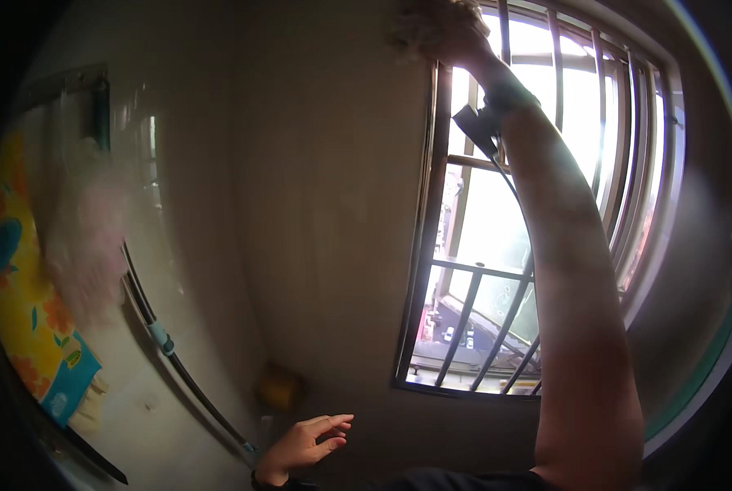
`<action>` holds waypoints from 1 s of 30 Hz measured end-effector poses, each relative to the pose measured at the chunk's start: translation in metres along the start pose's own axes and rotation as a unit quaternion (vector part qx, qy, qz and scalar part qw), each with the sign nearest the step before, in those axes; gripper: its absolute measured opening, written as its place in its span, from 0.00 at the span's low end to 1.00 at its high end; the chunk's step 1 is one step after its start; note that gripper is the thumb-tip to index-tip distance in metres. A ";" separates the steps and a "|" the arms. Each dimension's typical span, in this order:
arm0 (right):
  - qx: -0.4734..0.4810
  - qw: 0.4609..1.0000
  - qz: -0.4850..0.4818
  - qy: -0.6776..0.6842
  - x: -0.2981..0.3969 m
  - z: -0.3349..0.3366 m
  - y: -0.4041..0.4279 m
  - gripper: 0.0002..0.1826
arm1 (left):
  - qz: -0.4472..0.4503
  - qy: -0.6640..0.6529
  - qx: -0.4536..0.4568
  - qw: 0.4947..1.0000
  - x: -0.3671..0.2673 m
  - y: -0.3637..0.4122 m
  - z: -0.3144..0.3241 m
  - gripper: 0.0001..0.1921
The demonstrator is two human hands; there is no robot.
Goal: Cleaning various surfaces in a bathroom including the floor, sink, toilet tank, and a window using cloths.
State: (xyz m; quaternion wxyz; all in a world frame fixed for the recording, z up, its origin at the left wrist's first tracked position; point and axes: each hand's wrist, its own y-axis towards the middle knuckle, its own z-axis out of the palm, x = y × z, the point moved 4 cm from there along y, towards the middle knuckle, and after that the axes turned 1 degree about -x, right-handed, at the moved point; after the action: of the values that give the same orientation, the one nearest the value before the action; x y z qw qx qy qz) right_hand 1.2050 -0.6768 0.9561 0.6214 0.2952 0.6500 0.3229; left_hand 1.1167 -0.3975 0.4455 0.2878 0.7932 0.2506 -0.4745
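Note:
My right hand [455,37] is raised high at the top of the view, shut on a crumpled cloth [412,30], against the wall beside the upper left corner of a barred window [427,215]. A dark band with a small device and a cable [479,130] is on the right wrist. Low in the view, my left hand [314,439] is held in the air with its fingers apart and nothing in it. Dim light blurs the cloth's edges.
On the left wall hang a colourful floral cloth or bag [31,294], a blurred pinkish fluffy thing [89,239] and a dark pole with a light blue joint [162,339]. A yellow object [280,386] sits near the lower corner. Metal bars [516,319] cross the window.

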 end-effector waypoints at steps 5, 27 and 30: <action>0.012 0.984 0.096 0.152 0.060 -0.002 -0.118 0.30 | 0.003 0.041 0.031 0.999 0.019 0.001 -0.012 0.19; 0.094 0.988 0.118 -0.022 0.130 -0.107 -0.186 0.12 | 0.378 0.132 -0.015 0.916 -0.118 0.164 0.000 0.16; 0.117 0.988 0.089 0.039 0.061 -0.065 -0.152 0.10 | 0.454 0.176 -0.055 0.871 -0.164 0.212 0.032 0.15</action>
State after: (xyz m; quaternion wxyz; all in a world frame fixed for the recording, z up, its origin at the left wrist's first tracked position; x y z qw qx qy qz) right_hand 1.1398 -0.7267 0.8000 0.5253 0.4098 0.6781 0.3104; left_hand 1.1700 -0.5900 0.6268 0.4658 0.8729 -0.0653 -0.1292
